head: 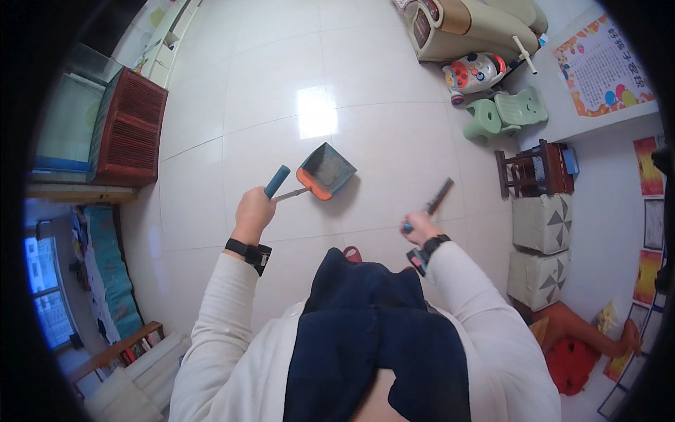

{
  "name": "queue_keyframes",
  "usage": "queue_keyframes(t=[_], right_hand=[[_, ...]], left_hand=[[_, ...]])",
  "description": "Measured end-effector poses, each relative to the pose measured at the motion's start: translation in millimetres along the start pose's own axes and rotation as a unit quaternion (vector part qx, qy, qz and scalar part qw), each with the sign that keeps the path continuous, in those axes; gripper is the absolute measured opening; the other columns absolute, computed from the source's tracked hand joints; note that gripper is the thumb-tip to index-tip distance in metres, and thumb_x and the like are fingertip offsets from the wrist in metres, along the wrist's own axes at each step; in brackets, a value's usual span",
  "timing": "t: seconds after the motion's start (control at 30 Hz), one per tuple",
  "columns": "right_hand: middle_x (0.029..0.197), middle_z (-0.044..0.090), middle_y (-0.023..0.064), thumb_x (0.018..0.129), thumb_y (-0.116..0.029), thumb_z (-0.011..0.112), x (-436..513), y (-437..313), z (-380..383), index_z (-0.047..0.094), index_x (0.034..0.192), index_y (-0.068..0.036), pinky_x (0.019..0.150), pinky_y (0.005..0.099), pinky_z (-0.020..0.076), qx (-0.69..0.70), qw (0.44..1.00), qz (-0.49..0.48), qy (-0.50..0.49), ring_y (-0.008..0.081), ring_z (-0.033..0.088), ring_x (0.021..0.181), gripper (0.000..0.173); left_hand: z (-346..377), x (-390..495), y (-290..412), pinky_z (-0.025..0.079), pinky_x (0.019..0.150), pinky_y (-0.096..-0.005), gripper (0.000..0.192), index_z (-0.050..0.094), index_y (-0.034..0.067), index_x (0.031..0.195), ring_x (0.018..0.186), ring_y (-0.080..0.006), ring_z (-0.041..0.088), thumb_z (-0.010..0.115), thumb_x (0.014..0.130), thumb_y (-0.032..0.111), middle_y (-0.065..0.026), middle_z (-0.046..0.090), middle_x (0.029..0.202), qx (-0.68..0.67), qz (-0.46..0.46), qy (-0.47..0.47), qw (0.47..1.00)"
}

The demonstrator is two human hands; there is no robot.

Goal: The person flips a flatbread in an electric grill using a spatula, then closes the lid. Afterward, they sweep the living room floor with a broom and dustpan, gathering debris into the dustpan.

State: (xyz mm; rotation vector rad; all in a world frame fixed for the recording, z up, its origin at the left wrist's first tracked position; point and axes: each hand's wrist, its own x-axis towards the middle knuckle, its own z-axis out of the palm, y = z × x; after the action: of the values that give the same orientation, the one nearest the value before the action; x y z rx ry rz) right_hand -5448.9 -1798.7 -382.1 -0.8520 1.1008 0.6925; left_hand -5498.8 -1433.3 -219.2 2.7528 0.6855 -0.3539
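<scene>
My left hand (255, 210) is closed around the handle of a long-handled dustpan (329, 171); the handle's blue grip sticks up past my fist. The dustpan's grey pan with an orange edge is held over or on the tiled floor, ahead and near the middle. To the right, my right hand (420, 228) is shut on a stick handle (440, 196), whose blue end shows at my fist and whose dark, blurred shaft points away from me. What is at its far end cannot be told.
A red-brown slatted cabinet (134, 126) stands at the left. Along the right are a toy walker (474, 73), a green child's chair (522, 107), dark wooden stools (527, 169) and two cube stools (542, 222). A beige sofa-like piece (464, 31) stands at the upper right.
</scene>
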Motion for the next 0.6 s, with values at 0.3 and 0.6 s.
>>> queue_keyframes(t=[0.3,0.6], right_hand=[[0.058,0.042,0.0015,0.082,0.0,0.044,20.9,-6.5,120.8,0.038,0.074,-0.006,0.038,0.0218,0.0347,-0.069,0.99,0.037,-0.118,0.01,0.042,0.045,0.011],[0.058,0.041,0.0006,0.081,-0.001,0.044,25.3,-54.3,53.9,0.04,0.087,-0.01,0.034,0.0231,0.0302,-0.181,0.976,-0.124,-0.005,0.0097,0.039,0.043,0.011]], left_hand=[[-2.0,-3.6,-39.9,0.05,0.066,-0.0439,0.019,0.062,0.001,0.079,0.076,-0.0375,0.061,0.068,0.073,0.017,-0.0202,0.063,0.078,-0.01,-0.036,0.014,0.999],[0.2,0.0,-57.5,0.048,0.063,-0.044,0.02,0.061,0.0,0.077,0.071,-0.0382,0.06,0.069,0.072,0.018,-0.0204,0.062,0.074,-0.034,-0.037,0.048,0.998]])
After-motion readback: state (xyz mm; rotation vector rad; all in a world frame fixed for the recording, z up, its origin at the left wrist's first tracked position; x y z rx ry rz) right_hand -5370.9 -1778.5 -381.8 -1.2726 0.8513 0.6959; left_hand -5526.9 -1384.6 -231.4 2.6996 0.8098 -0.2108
